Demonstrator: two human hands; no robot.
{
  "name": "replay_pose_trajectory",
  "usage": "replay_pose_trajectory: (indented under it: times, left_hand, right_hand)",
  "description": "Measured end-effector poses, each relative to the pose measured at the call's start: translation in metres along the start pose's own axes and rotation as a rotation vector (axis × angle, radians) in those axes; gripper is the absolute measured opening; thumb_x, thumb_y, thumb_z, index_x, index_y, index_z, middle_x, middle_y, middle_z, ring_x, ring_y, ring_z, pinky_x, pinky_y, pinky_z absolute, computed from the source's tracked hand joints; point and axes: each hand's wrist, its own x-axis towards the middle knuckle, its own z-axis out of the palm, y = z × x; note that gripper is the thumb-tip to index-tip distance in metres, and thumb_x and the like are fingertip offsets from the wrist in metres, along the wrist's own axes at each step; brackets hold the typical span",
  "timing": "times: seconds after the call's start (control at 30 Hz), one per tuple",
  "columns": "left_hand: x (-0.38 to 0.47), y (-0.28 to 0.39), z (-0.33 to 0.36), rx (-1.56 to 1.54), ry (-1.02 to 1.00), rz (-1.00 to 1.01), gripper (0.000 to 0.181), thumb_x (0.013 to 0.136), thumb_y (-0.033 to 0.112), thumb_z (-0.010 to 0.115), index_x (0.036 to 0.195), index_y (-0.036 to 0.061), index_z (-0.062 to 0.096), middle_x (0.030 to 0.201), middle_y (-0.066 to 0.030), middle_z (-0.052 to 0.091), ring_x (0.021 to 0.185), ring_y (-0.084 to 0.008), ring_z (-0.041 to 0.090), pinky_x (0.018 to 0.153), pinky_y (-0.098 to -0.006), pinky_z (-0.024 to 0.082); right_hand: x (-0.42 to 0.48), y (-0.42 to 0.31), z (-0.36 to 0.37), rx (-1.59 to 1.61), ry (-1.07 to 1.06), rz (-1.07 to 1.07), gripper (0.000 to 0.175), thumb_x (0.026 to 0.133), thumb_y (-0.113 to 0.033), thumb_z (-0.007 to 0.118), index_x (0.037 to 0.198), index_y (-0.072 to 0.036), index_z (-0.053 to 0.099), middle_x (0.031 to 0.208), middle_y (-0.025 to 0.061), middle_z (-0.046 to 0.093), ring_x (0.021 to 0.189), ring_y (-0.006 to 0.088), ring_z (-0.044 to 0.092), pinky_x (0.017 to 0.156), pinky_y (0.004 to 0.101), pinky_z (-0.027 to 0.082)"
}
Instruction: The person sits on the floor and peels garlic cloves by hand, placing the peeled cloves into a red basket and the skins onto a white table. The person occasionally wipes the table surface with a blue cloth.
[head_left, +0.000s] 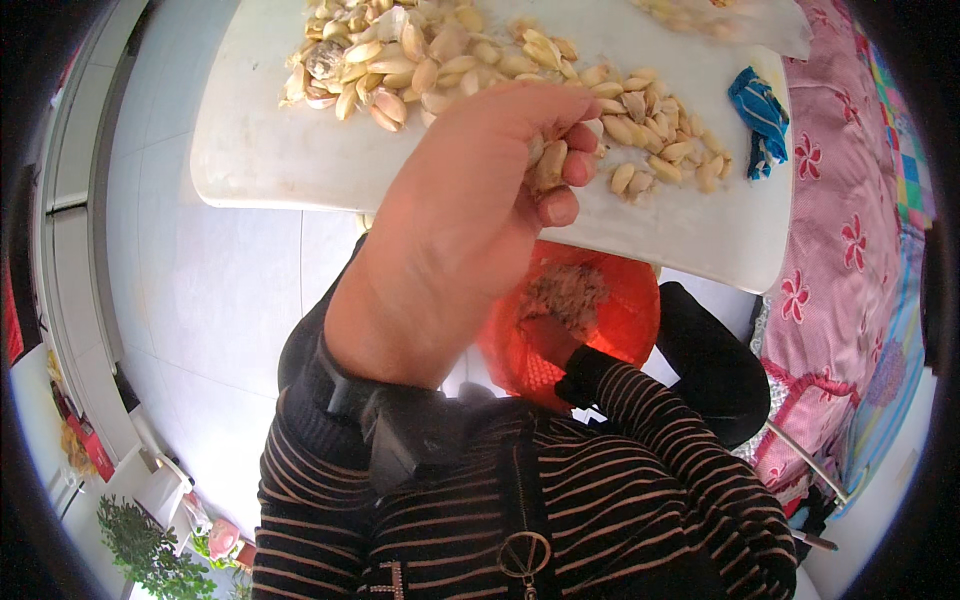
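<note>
My left hand (457, 202) is raised near the camera, over the table's front edge. Its curled fingers hold garlic cloves (551, 165) against the palm. Low between my knees, my right hand (551, 339) reaches into a red plastic basket (634, 315). Dry garlic skins (574, 296) lie heaped inside it, by that hand. Its fingers are obscured, so their grip is unclear. Beyond the left hand, a large pile of unpeeled garlic cloves (397, 67) covers part of the white table (262, 161). A smaller spread of paler cloves (660, 131) lies to the right.
A crumpled blue cloth (759, 120) rests at the table's right edge. More cloves sit on a clear plastic bag (772, 26) at the back right. Pink flowered bedding (825, 225) borders the table on the right. A leafy plant (150, 547) stands at the lower left.
</note>
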Motion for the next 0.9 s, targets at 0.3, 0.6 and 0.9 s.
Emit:
replay_pose_trajectory:
  times: [0.3, 0.6, 0.9]
  left_hand:
    - [-0.001, -0.001, 0.001, 0.016, 0.028, 0.008, 0.008, 0.085, 0.012, 0.058, 0.084, 0.0037, 0.057, 0.072, -0.0034, 0.055, 0.065, -0.0123, 0.051, 0.053, -0.0254, 0.037]
    - [0.002, -0.003, 0.000, -0.019, 0.002, 0.038, 0.015, 0.084, 0.010, 0.063, 0.093, -0.0009, 0.059, 0.077, -0.0051, 0.056, 0.061, -0.0123, 0.051, 0.042, -0.0209, 0.033]
    - [0.002, -0.005, 0.001, 0.019, 0.032, 0.012, 0.009, 0.084, 0.012, 0.059, 0.082, 0.0040, 0.057, 0.069, -0.0038, 0.053, 0.063, -0.0127, 0.048, 0.053, -0.0257, 0.036]
  right_hand:
    - [0.005, -0.007, -0.009, -0.181, -0.193, 0.118, 0.019, 0.085, -0.013, 0.050, 0.091, -0.002, 0.064, 0.092, 0.0205, 0.064, 0.087, 0.0329, 0.063, 0.076, 0.0436, 0.048]
    - [0.004, -0.013, -0.024, -0.232, -0.232, 0.019, 0.020, 0.085, -0.011, 0.051, 0.094, -0.002, 0.065, 0.097, 0.0203, 0.064, 0.091, 0.0310, 0.062, 0.081, 0.0404, 0.048]
    - [0.004, -0.038, -0.015, 0.125, -0.191, 0.071, 0.022, 0.092, -0.007, 0.042, 0.097, -0.003, 0.062, 0.098, 0.0122, 0.064, 0.092, 0.0224, 0.059, 0.081, 0.0339, 0.047]
